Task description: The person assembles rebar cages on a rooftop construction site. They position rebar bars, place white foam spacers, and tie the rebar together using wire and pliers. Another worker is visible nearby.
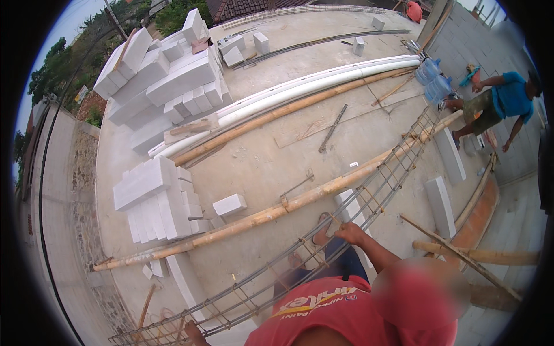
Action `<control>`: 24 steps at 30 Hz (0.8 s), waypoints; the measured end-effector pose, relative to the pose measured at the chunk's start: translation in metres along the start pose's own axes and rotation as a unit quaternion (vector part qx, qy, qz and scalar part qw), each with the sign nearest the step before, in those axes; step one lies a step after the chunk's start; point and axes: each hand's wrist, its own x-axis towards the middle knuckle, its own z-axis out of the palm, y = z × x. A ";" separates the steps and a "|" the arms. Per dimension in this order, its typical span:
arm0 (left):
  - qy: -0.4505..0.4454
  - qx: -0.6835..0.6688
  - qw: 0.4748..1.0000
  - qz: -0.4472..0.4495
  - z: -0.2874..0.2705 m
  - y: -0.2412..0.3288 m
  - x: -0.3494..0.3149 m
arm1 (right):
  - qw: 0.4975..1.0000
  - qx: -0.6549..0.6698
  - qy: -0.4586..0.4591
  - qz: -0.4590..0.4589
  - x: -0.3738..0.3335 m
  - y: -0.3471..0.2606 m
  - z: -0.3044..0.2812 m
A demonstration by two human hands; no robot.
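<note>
A long rebar cage of thin rods tied with square stirrups slants from the lower left up to the right. My right hand is closed round its upper rods, just above my feet. At the lower left my left hand grips the same cage; part of it is hidden by the picture's lower edge. Beyond the cage lies a long bamboo pole, which meets the cage's far end at the right. White blocks lie partly beneath the cage.
Stacks of white blocks stand at the left. White pipes and another bamboo pole cross the floor. A co-worker in a blue shirt is at the right by a block wall and blue water jugs. Loose timber lies nearby.
</note>
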 end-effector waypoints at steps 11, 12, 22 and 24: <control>0.022 0.115 0.992 0.044 0.057 0.098 -0.118 | 0.994 -0.082 -0.016 -0.074 0.074 -0.006 -0.140; 0.034 0.077 0.996 0.021 0.061 0.122 -0.132 | 0.995 -0.067 -0.015 -0.065 0.083 -0.005 -0.153; 0.110 -0.070 0.990 -0.057 0.062 0.225 -0.193 | 0.995 -0.038 0.028 -0.086 0.115 -0.065 -0.265; 0.135 -0.064 0.988 -0.028 0.060 0.243 -0.207 | 0.992 -0.048 0.038 -0.111 0.115 -0.077 -0.274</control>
